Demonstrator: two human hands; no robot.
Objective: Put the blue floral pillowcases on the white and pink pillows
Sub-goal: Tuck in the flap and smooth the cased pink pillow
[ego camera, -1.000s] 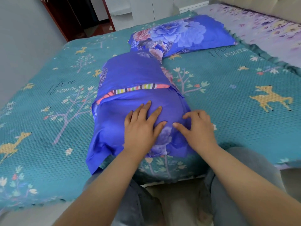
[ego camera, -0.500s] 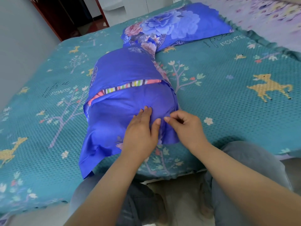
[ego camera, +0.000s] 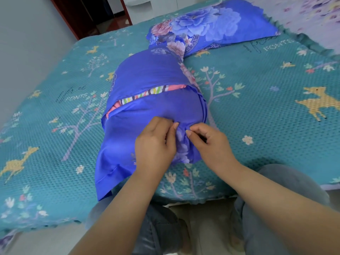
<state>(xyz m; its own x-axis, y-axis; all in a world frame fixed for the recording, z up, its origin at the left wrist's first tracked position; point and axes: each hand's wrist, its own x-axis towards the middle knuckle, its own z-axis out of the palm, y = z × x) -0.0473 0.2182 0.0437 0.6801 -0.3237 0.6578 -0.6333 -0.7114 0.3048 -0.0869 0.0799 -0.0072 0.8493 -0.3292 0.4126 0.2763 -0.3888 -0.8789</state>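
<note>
A pillow in a blue floral pillowcase (ego camera: 150,78) lies lengthwise on the bed in front of me. A striped band of the pink pillow (ego camera: 147,93) shows through the case's opening across the middle. My left hand (ego camera: 156,146) and my right hand (ego camera: 207,142) sit close together on the near end, each pinching the blue fabric between thumb and fingers. A second pillow in a blue floral case (ego camera: 211,28) lies at the far side, touching the first.
The bed has a teal cover (ego camera: 257,116) printed with trees and deer. A lilac floral sheet (ego camera: 312,21) lies at the far right. My knees in grey trousers (ego camera: 276,199) press against the bed's near edge. A dark doorway (ego camera: 88,13) stands far left.
Both hands went from lying flat on the pillow's near end to drawing together and pinching the fabric. The view has tilted closer.
</note>
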